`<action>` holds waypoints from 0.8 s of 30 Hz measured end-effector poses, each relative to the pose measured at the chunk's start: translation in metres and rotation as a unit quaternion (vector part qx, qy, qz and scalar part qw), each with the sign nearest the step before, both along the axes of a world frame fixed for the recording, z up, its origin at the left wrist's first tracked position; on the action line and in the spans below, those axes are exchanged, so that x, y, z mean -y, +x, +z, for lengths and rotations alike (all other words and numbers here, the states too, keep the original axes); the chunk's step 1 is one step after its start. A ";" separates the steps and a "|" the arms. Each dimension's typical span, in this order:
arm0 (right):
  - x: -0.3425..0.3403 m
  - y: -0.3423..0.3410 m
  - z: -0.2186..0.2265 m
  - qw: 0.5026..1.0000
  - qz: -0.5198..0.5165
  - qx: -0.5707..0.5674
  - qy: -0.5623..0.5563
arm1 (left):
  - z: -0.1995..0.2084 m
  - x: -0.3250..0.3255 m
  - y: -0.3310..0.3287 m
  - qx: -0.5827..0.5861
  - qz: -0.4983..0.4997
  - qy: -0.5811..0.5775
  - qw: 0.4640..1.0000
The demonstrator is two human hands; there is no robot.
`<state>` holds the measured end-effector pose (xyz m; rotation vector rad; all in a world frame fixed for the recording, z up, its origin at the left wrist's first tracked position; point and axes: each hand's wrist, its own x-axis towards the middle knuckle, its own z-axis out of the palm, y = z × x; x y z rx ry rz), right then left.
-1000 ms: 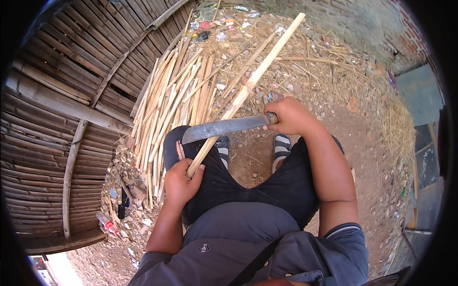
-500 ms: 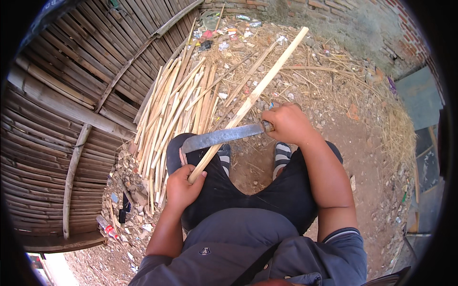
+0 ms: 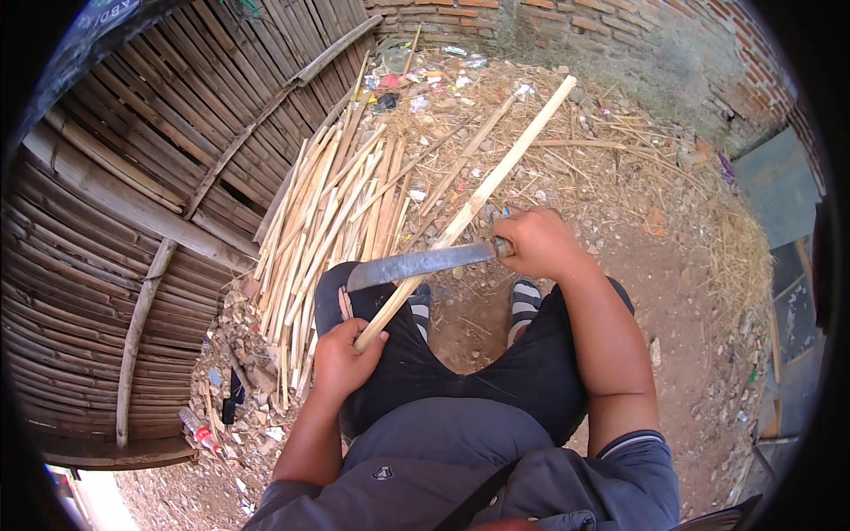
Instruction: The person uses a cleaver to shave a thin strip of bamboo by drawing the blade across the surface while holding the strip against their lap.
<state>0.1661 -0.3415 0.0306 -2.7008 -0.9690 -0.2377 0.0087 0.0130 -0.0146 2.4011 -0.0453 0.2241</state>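
Left hand (image 3: 349, 358): closed round the lower end of the wooden strip (image 3: 496, 180);
Right hand (image 3: 540, 243): clasping the machete (image 3: 443, 258);
Blade (image 3: 385, 269): across the strip, near the left knee (image 3: 329, 292); overpressing might skid it into flesh.

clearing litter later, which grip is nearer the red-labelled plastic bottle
Left. The left grip, holding a wooden strip, is ahead and right of the plastic bottle; the right grip, holding a machete, is farther right.
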 end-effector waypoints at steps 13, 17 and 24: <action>0.014 0.003 0.005 0.992 -0.112 -0.046 0.043 | 0.005 0.002 0.000 -0.010 0.007 -0.013 1.000; 0.007 0.002 0.002 0.999 -0.045 -0.016 0.024 | 0.004 0.001 0.000 0.009 -0.002 -0.008 1.000; 0.015 0.007 0.004 0.986 -0.143 -0.044 0.069 | 0.003 0.001 0.000 0.004 -0.001 -0.003 1.000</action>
